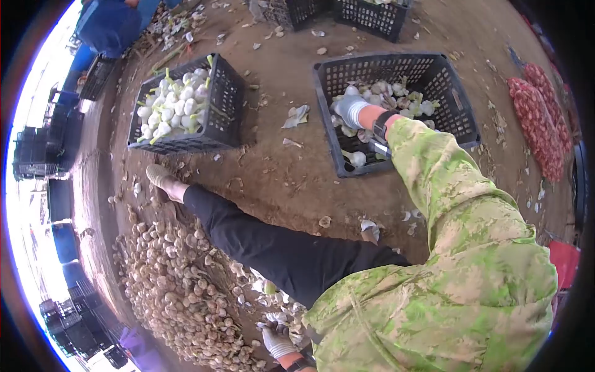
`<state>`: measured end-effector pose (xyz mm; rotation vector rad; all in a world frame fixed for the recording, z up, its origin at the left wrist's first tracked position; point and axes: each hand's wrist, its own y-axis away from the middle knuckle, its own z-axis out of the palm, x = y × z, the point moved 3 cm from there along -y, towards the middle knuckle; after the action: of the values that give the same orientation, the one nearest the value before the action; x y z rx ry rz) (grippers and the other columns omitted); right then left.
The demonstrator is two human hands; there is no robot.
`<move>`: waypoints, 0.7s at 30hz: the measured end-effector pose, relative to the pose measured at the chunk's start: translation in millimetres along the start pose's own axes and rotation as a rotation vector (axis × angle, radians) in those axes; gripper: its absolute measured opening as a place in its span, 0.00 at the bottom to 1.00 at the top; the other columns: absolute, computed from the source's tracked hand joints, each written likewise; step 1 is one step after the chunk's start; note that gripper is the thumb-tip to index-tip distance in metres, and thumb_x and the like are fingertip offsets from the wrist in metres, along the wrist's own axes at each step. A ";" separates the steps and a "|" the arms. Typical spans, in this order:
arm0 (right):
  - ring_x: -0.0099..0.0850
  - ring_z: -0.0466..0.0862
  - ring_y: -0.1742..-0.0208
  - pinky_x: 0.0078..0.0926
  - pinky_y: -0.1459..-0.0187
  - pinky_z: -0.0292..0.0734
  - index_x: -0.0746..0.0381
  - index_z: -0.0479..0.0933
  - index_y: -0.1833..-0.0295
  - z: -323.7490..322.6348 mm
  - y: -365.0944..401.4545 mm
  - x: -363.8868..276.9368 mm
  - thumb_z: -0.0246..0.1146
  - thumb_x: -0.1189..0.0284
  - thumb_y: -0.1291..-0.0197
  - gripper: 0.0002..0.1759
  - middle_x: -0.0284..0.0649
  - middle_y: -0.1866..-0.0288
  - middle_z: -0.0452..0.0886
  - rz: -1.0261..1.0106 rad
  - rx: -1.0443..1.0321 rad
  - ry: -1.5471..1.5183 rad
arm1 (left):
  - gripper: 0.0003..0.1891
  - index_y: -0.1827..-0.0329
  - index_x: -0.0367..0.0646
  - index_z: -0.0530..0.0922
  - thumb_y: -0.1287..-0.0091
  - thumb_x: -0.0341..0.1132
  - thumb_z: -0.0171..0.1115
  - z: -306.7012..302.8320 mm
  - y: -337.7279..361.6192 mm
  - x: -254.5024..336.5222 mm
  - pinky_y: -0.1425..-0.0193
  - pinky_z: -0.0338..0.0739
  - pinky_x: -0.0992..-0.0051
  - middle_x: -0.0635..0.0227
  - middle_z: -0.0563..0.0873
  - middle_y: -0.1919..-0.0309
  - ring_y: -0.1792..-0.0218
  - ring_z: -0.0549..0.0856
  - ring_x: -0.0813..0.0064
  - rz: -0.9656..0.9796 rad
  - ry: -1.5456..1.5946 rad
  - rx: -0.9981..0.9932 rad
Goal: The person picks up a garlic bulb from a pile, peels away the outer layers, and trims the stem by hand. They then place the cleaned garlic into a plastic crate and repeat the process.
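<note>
My right hand [351,110], in a grey-white glove with a dark band at the wrist, reaches into a black plastic crate [462,102] of loose garlic bulbs [396,99]. A white garlic bulb [352,91] shows at its curled fingertips. Below that wrist is a flat grey piece [379,149] that I cannot make out. Low in the view, my left hand [277,340], gloved too, is beside a heap of untrimmed garlic [180,291]. Its fingers are bent over the litter there; what they hold is too small to name.
Another black crate [226,102], full of clean white garlic, stands on the dirt floor beyond my outstretched leg [260,242]. More crates [372,18] are at the top. Red net sacks [539,121] lie at right. Dry skins litter the ground. A person in blue [108,25] is at upper left.
</note>
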<state>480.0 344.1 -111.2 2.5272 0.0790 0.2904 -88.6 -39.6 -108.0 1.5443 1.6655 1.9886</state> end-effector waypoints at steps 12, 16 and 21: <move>0.27 0.80 0.59 0.24 0.55 0.74 0.66 0.73 0.49 -14.7 102.4 35.1 0.62 0.69 0.46 0.20 0.39 0.58 0.81 -0.145 0.414 -1.103 | 0.12 0.60 0.44 0.74 0.38 0.43 0.55 53.6 15.2 53.0 0.68 0.70 0.73 0.70 0.76 0.68 0.71 0.74 0.75 0.301 -0.079 -0.092; 0.23 0.77 0.54 0.22 0.51 0.72 0.68 0.71 0.45 -43.7 151.4 -51.4 0.63 0.62 0.43 0.26 0.34 0.54 0.79 -0.619 0.172 -1.636 | 0.33 0.36 0.33 0.56 0.46 0.27 0.57 160.9 109.4 121.1 0.56 0.78 0.71 0.58 0.73 0.50 0.59 0.79 0.71 0.686 -0.321 -0.547; 0.23 0.78 0.57 0.23 0.55 0.74 0.68 0.73 0.48 -76.6 191.6 -199.8 0.58 0.60 0.39 0.23 0.43 0.59 0.80 -0.805 -0.069 -1.261 | 0.44 0.35 0.38 0.58 0.57 0.27 0.72 200.0 142.8 125.5 0.51 0.75 0.71 0.58 0.71 0.44 0.49 0.76 0.67 1.121 -0.514 -0.584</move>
<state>266.6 204.1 20.5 1.9561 0.5226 -1.5133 68.9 118.3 54.6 2.6204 -0.0918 1.8177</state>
